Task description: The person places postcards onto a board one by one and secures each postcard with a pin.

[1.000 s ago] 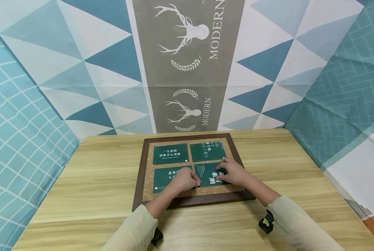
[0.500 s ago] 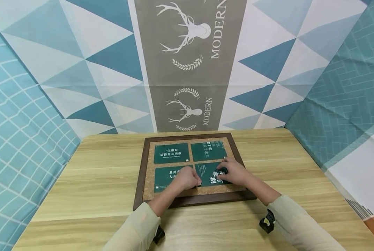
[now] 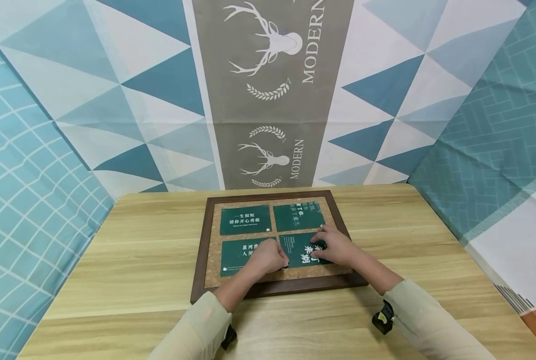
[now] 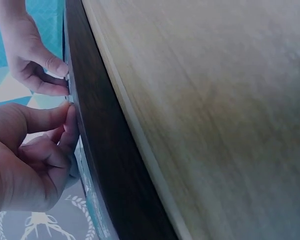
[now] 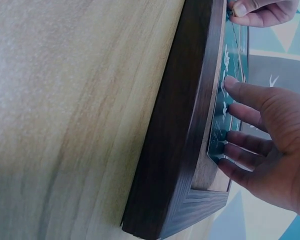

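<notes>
A corkboard in a dark wooden frame (image 3: pixel 290 287) lies on the table with green lettered cards pinned on it. At the lower-left corner of the lower-right card (image 3: pixel 295 248), my left hand (image 3: pixel 265 256) pinches a small thumbtack (image 5: pixel 230 13) between thumb and forefinger, its tip right at the card. My right hand (image 3: pixel 337 246) rests spread fingertips on that same card, thumb apart from the fingers, as the right wrist view shows. The lower-left card (image 3: pixel 234 257) is partly hidden behind my left hand. Round tack heads show on the other cards, one on the upper-left card (image 3: pixel 245 220).
The upper-right card (image 3: pixel 310 220) lies just beyond my right hand. Light wooden tabletop (image 3: pixel 128 270) surrounds the frame. A patterned cloth wall (image 3: pixel 268 110) rises behind the table's far edge, with tiled-pattern cloth (image 3: pixel 29 210) at the left.
The head view shifts very slightly. Both hands stay at the lower-right card, the left still pinching the thumbtack at its corner.
</notes>
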The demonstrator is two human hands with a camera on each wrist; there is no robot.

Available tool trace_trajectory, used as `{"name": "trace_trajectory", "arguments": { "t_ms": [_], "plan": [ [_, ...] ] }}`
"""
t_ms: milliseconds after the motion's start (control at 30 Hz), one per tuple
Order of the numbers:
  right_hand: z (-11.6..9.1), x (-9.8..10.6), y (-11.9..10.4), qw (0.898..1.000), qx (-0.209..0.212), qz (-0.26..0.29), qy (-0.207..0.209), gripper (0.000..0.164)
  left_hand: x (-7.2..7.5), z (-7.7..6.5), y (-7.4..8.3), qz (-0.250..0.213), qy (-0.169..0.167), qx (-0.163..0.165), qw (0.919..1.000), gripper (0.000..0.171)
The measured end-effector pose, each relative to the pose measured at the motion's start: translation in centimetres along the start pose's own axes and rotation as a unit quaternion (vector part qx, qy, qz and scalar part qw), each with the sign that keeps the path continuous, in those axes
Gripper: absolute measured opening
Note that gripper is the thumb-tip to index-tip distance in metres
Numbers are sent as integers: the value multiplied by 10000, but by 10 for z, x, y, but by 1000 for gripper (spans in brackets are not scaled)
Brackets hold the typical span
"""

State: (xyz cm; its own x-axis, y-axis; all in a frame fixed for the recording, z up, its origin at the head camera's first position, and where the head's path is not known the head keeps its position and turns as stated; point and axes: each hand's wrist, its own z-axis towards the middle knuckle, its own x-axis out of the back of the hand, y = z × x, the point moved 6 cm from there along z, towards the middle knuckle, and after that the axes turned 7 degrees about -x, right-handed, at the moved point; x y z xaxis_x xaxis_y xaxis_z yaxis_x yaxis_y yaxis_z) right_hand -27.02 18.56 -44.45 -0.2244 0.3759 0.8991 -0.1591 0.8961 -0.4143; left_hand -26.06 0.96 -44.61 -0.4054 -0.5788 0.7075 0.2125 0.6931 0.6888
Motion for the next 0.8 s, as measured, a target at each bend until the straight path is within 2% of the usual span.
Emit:
{"name": "trace_trajectory", "arguments": {
  "t_ms": [267, 800],
  "plan": [
    [-2, 2, -1, 10000, 29, 28, 14, 34, -1, 1, 3, 245, -51, 99, 9996, 11],
    [-1, 2, -3, 9999, 105, -1, 44, 33, 0, 6, 1, 47, -327, 125, 9994, 7]
  ]
}}
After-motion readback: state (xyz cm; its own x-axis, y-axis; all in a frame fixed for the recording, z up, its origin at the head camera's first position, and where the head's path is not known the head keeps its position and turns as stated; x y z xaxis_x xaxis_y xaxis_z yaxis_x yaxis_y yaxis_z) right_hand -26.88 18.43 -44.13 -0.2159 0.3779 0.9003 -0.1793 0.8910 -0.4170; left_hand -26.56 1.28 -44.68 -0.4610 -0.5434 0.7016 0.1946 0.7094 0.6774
